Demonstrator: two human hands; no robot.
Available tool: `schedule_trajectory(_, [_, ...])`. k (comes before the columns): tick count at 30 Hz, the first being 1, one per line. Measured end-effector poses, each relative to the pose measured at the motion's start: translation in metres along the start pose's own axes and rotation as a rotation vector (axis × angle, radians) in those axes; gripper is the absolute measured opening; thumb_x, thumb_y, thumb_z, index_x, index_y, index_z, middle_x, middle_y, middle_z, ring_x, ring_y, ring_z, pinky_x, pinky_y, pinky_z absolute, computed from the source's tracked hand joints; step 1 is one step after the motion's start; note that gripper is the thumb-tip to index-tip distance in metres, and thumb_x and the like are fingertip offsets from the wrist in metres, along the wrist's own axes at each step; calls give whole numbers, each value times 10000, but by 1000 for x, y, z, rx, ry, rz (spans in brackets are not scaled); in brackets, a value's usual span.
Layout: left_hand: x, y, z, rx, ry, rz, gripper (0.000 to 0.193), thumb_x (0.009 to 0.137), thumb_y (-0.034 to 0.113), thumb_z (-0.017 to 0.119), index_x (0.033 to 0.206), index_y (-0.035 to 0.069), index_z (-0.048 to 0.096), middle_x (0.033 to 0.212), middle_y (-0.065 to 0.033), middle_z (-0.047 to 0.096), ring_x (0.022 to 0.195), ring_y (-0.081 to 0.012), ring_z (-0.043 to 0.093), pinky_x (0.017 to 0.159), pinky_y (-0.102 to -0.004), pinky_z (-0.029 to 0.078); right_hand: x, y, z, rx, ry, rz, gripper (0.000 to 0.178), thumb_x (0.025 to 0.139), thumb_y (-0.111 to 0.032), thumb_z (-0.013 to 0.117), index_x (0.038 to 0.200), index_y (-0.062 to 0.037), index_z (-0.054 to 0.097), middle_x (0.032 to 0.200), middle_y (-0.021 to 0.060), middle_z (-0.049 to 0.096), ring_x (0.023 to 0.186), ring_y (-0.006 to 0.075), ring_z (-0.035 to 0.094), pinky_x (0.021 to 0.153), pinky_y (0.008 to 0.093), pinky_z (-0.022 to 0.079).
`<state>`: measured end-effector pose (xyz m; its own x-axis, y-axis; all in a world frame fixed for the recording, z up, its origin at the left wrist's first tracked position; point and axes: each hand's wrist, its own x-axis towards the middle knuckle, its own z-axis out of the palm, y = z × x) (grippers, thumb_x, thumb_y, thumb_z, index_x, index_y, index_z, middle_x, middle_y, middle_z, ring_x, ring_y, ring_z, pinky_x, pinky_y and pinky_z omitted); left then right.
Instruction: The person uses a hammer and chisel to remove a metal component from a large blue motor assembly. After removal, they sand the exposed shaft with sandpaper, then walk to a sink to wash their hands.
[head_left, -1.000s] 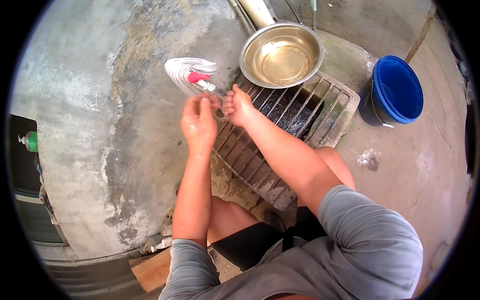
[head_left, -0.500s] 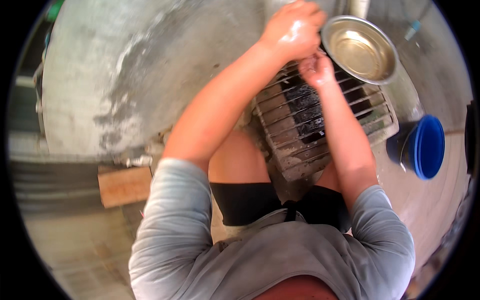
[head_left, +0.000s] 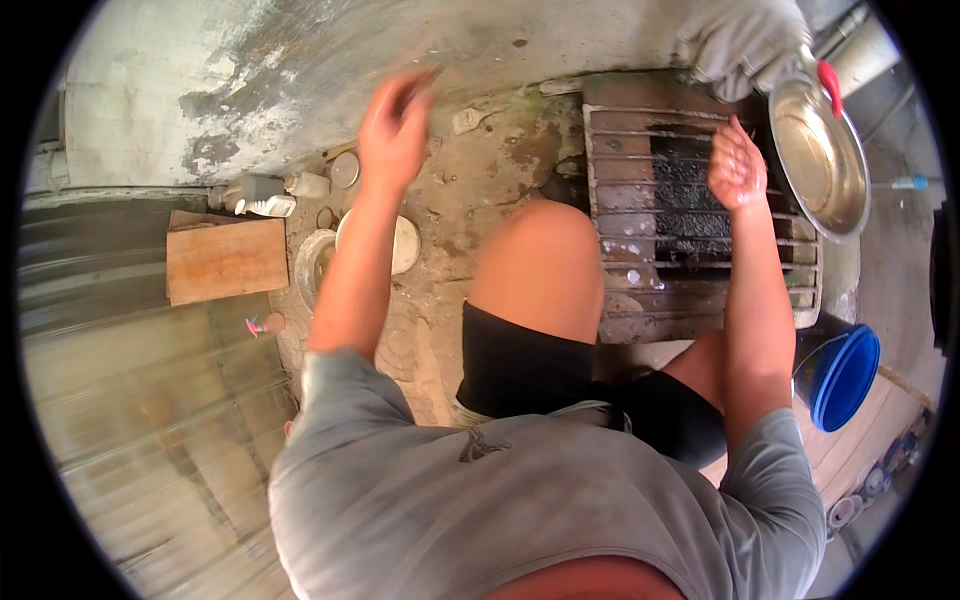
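Note:
My left hand is raised on the left, over the worn floor by the wall. Motion smears its fingers, so whether it holds anything cannot be made out. Wet and shiny, my right hand is above the right part of a metal grate. Its fingers curl in toward the palm, and whatever may be inside them is hidden. Just right of that hand, a round metal basin leans at a tilt beside the grate. A red-tipped handle lies across the basin's upper rim.
A grey cloth hangs behind the grate. The blue bucket stands at its near right corner. On the left are a wooden board, a white bottle and a pale round container. My bent knee is left of the grate.
My hands were together over the grate beside the basin. They have parted: the left swung far left, the right stays over the grate. The view has shifted, showing more floor and the cloth.

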<state>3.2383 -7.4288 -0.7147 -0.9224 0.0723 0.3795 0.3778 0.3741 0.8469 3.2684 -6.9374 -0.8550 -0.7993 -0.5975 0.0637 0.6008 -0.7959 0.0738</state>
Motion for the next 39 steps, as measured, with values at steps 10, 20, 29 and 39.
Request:
schedule_trajectory(10, [-243, -349, -202, 960, -149, -963, 582, 829, 145, 762, 1389, 137, 599, 1438, -226, 498, 1226, -396, 591, 1077, -443, 477, -40, 37, -52, -1993, 1166, -181, 248, 1025, -207, 646, 1174, -11, 626, 1029, 24, 632, 971, 99, 564, 910, 260, 456])
schedule_trajectory(20, [-224, -415, -135, 1000, -321, -1406, 934, 843, 287, 803, 1591, 134, 265, 1556, -299, 355, 1441, -466, 379, 1120, -451, 469, -45, 106, -5, -1809, 1123, -3, 184, 1051, -156, 619, 1132, 9, 623, 1023, 24, 654, 928, 113, 617, 898, 281, 500])
schedule_trajectory(29, [-234, -397, -169, 915, -278, -1212, 196, 807, 209, 825, 985, 130, 816, 1051, -153, 773, 1019, -312, 739, 915, -402, 574, -45, 108, 17, -1854, 1051, 80, 148, 1047, -134, 620, 1089, 7, 623, 979, 23, 655, 895, 109, 612, 855, 270, 504])
schedule_trajectory(39, [-139, -243, -168, -288, 431, -994, 186, 965, 62, 710, 1127, -26, 689, 932, -56, 713, 751, -145, 685, 682, -265, 607, -69, 114, 57, -1912, 1027, -200, 165, 1041, -147, 623, 1077, 11, 655, 969, 16, 661, 919, 101, 594, 864, 257, 482])
